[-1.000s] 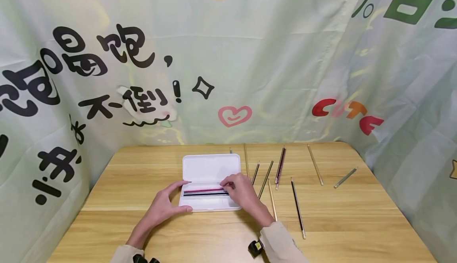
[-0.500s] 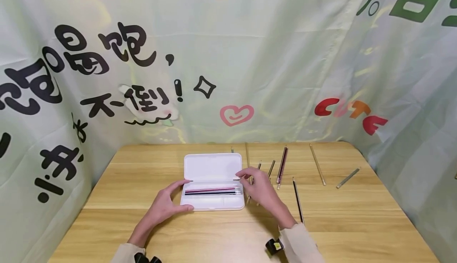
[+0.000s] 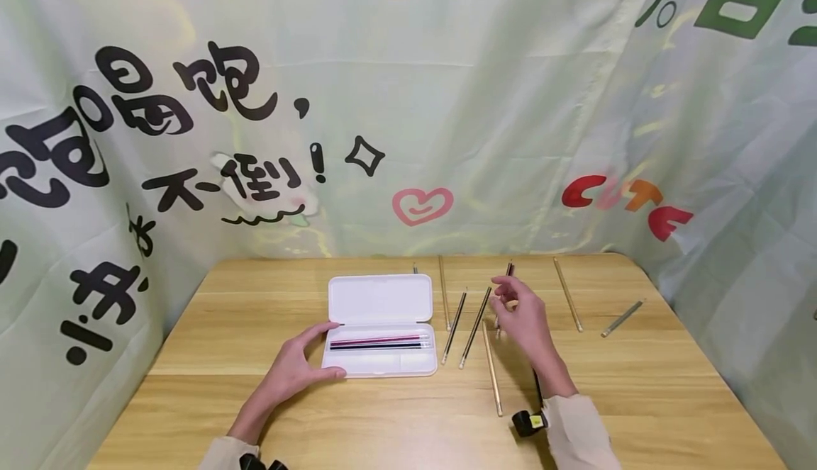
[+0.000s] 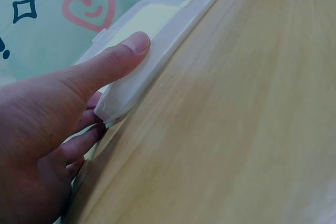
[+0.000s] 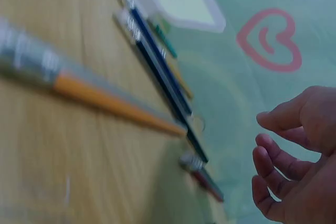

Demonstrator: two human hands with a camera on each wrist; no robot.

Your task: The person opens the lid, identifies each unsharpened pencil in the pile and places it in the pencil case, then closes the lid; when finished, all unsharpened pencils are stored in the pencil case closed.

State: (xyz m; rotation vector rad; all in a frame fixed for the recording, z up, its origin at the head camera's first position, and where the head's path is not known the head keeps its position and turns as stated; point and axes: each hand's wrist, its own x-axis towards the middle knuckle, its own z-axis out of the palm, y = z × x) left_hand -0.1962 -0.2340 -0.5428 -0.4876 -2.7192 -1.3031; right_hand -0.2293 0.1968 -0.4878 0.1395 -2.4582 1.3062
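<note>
Soft, even light fills the head view, dulling to grey in the folds of the printed fabric backdrop [image 3: 498,130], with a pale sheen on the near part of the wooden table [image 3: 383,420], a soft shadow beneath the right hand [image 3: 522,314], and outer lettering that looks stretched. The left wrist view is dimmer and hazier, its fabric tinted cool green and the inside of the white pencil case [image 4: 168,40] washed pale. In the right wrist view, the nearest natural-wood pencil [image 5: 115,103] is badly out of focus and the dark pencils [image 5: 157,69] beyond look smeared.
</note>
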